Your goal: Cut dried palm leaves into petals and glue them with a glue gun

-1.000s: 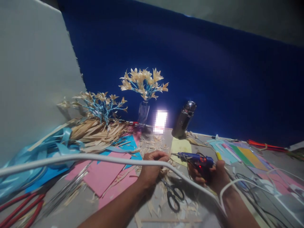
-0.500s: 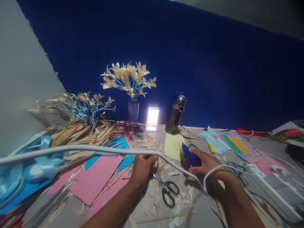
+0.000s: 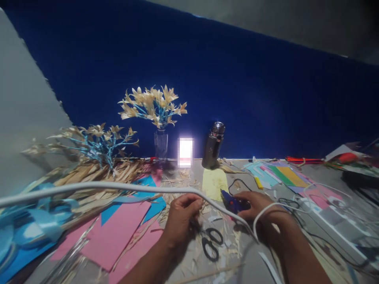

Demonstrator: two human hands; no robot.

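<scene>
My right hand (image 3: 260,207) is closed around the body of a blue hot glue gun (image 3: 232,202), its nozzle pointing left over a yellow paper (image 3: 214,183). To the left, my left hand (image 3: 183,215) is pinched, thumb against fingertips; whatever it holds is too small or hidden to make out. Black-handled scissors (image 3: 211,244) lie just below it, their blades partly covered by the hand. Scraps of dried husk (image 3: 189,260) are strewn around both hands. A white cable (image 3: 118,186) crosses the picture close to the camera, in front of the hands.
Husk flowers on blue stems stand in a glass vase (image 3: 160,146), with more flowers (image 3: 103,144) at left. A dark flask (image 3: 213,146) and a bright light (image 3: 186,152) are at the back. Pink sheets (image 3: 118,232) and blue ribbon (image 3: 44,225) lie left, a power strip (image 3: 337,228) right.
My left hand has come nearer and right, now covering the scissor blades. The glue gun has tilted and sits lower behind the white cable. The whole view has shifted slightly.
</scene>
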